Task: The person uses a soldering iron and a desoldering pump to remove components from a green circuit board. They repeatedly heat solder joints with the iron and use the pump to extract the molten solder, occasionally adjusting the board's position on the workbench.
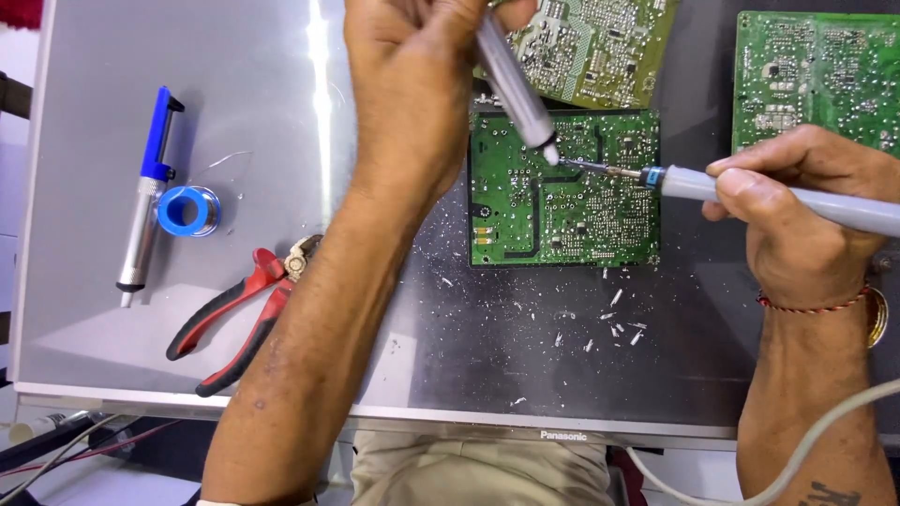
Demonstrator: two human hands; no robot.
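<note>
- The work surface is a flat grey panel (187, 56) with a pale frame, lying like a tabletop; it shines at the left and is darker at the right.
- Nearest the person, past the lap in light trousers (478, 468), the panel's near edge has a white cable (797, 450) curving up at the right and thin wires (66, 450) at the left.
- Small white scraps and specks (609, 323) lie scattered on the dark part, just in front of the middle board.
- Red-handled pliers (234, 314) lie at the left, beside the left forearm.
- Further left, a blue and silver suction pump (145, 201) lies lengthways, with a blue spool of solder wire (189, 210) touching its side.
- The right hand (797, 220) is closed around the grey handle of a soldering iron (750, 192), whose tip rests on the board.
- The green circuit board (562, 192) lies flat in the middle of the panel, solder side up.
- The left hand (412, 84) grips a second grey pump (514, 80), tilted so that its white nozzle touches the board right beside the iron's tip.
- Farthest off, a yellowish board (600, 47) lies behind the middle one, and another green board (816, 70) sits at the right, apart from it.
</note>
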